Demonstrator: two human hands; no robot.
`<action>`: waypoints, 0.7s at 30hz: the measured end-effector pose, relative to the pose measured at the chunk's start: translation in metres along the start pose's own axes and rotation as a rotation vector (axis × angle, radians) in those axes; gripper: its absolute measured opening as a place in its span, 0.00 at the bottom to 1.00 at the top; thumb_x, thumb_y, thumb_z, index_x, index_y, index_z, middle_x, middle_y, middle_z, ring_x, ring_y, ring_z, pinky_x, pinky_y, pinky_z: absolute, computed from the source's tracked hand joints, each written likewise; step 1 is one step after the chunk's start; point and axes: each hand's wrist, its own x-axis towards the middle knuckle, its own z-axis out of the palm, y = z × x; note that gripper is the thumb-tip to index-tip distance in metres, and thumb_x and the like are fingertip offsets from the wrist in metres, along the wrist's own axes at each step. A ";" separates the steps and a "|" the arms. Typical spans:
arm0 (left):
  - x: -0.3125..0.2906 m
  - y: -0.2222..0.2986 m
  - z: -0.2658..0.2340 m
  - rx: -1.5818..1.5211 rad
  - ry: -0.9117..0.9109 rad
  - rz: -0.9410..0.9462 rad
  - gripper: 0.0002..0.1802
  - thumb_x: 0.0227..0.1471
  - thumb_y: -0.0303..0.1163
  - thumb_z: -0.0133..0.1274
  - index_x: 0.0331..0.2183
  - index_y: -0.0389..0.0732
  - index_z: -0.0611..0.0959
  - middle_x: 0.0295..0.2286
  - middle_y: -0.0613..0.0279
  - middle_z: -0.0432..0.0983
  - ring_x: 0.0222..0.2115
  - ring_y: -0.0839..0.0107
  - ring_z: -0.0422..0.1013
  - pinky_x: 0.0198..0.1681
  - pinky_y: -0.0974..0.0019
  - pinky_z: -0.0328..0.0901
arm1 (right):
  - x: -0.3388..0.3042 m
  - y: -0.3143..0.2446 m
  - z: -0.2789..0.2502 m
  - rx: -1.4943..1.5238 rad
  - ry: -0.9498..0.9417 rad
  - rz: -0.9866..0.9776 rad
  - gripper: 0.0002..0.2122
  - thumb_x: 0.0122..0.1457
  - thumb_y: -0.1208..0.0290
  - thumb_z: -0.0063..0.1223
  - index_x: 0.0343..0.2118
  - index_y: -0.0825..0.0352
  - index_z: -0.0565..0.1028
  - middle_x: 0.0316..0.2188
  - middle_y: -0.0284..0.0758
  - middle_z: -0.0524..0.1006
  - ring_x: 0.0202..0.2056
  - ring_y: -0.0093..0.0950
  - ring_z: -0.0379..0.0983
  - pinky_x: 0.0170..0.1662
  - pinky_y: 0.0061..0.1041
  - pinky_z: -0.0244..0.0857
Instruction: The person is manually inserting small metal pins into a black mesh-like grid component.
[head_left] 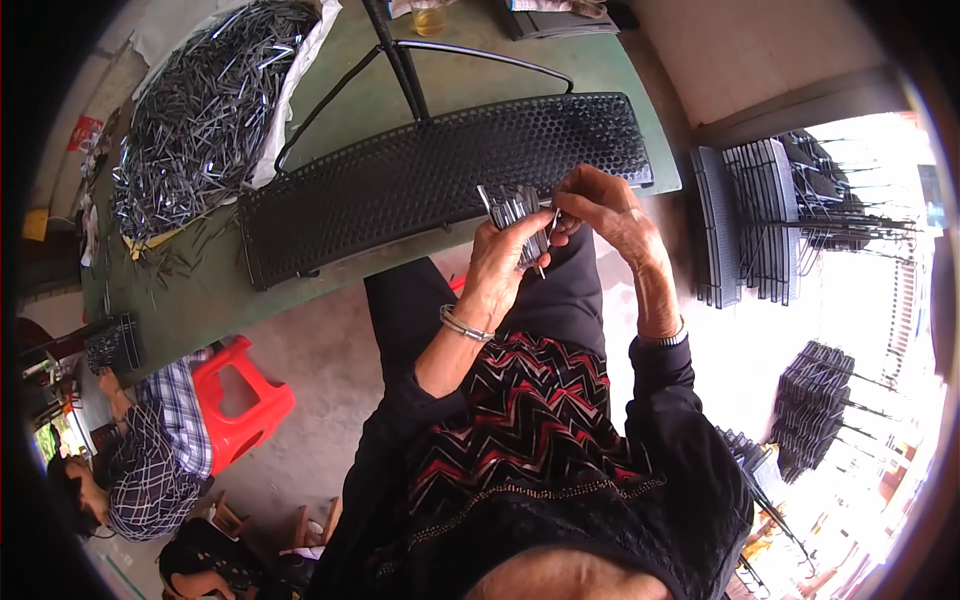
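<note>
A bundle of short, thin, dark shiny strips [512, 212] is gripped in my left hand [488, 275], fanned out between thumb and fingers. At the right side of that bundle, my right hand [615, 218] is closed in a pinch, with a strip's shiny end showing at its fingertips. Both hands are in front of the near edge of a long black perforated panel [400, 195], which lies across the green table [215, 305]. A black rod frame [402, 75] rises from the panel's far side.
A large heap of similar strips [215, 120] lies on white sheeting at the far left, with some scattered nearby. Stacked black panels [760, 215] stand at right, more [815, 400] below them. At lower left are a red stool [240, 400] and a person in checked clothing [155, 475].
</note>
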 end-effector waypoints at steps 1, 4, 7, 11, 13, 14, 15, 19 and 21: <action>0.001 -0.001 -0.001 0.002 -0.003 0.006 0.09 0.50 0.32 0.57 0.35 0.40 0.82 0.28 0.62 0.80 0.26 0.75 0.75 0.22 0.74 0.65 | 0.000 0.000 -0.001 -0.001 -0.002 0.002 0.08 0.57 0.72 0.53 0.33 0.73 0.72 0.24 0.33 0.75 0.26 0.22 0.76 0.31 0.19 0.68; 0.002 -0.001 -0.001 0.005 -0.002 0.023 0.10 0.50 0.32 0.57 0.35 0.39 0.82 0.28 0.62 0.80 0.25 0.75 0.75 0.22 0.73 0.65 | 0.002 -0.002 -0.001 0.003 -0.014 0.003 0.08 0.57 0.72 0.53 0.33 0.73 0.72 0.25 0.34 0.76 0.25 0.22 0.76 0.31 0.19 0.68; 0.002 -0.001 -0.001 0.012 0.014 0.025 0.10 0.50 0.32 0.57 0.35 0.38 0.82 0.27 0.61 0.80 0.25 0.74 0.76 0.21 0.73 0.65 | 0.002 -0.003 0.001 0.002 0.014 0.012 0.08 0.57 0.73 0.52 0.33 0.74 0.73 0.25 0.34 0.76 0.25 0.22 0.76 0.31 0.19 0.68; 0.003 -0.002 -0.001 0.002 0.016 0.051 0.09 0.50 0.31 0.57 0.34 0.38 0.82 0.27 0.62 0.80 0.25 0.74 0.76 0.21 0.73 0.65 | 0.005 0.000 0.001 0.031 0.004 0.002 0.08 0.58 0.73 0.52 0.33 0.74 0.73 0.25 0.34 0.76 0.25 0.22 0.76 0.30 0.18 0.68; 0.004 -0.003 -0.001 -0.004 0.019 0.055 0.09 0.50 0.31 0.57 0.34 0.38 0.82 0.27 0.62 0.80 0.25 0.74 0.76 0.21 0.73 0.65 | 0.006 0.001 0.001 0.034 0.003 -0.008 0.07 0.59 0.73 0.52 0.33 0.74 0.73 0.25 0.34 0.76 0.25 0.22 0.76 0.30 0.18 0.68; 0.005 -0.003 -0.001 -0.009 0.022 0.059 0.09 0.50 0.31 0.57 0.34 0.38 0.82 0.27 0.62 0.80 0.25 0.74 0.76 0.20 0.73 0.65 | 0.006 0.002 0.000 0.028 0.004 -0.006 0.07 0.59 0.73 0.52 0.32 0.73 0.73 0.25 0.34 0.76 0.25 0.23 0.76 0.30 0.18 0.69; 0.005 -0.004 -0.003 -0.009 0.024 0.063 0.09 0.50 0.31 0.57 0.34 0.38 0.82 0.27 0.62 0.80 0.25 0.74 0.76 0.20 0.73 0.65 | 0.008 0.002 0.000 0.023 0.003 -0.005 0.07 0.59 0.73 0.52 0.32 0.73 0.73 0.25 0.34 0.76 0.25 0.23 0.76 0.30 0.19 0.69; 0.006 -0.005 -0.004 -0.054 0.006 0.055 0.11 0.51 0.32 0.57 0.36 0.37 0.81 0.29 0.60 0.80 0.27 0.71 0.77 0.21 0.72 0.66 | 0.010 0.004 -0.001 0.052 -0.019 -0.013 0.06 0.59 0.74 0.52 0.32 0.73 0.72 0.24 0.34 0.76 0.25 0.22 0.76 0.30 0.19 0.70; 0.005 -0.003 -0.003 -0.104 -0.008 0.069 0.12 0.51 0.32 0.58 0.36 0.37 0.81 0.30 0.59 0.80 0.28 0.69 0.78 0.22 0.71 0.68 | 0.011 0.003 -0.005 0.029 0.197 -0.178 0.05 0.58 0.75 0.52 0.32 0.73 0.73 0.24 0.35 0.77 0.25 0.22 0.76 0.31 0.19 0.70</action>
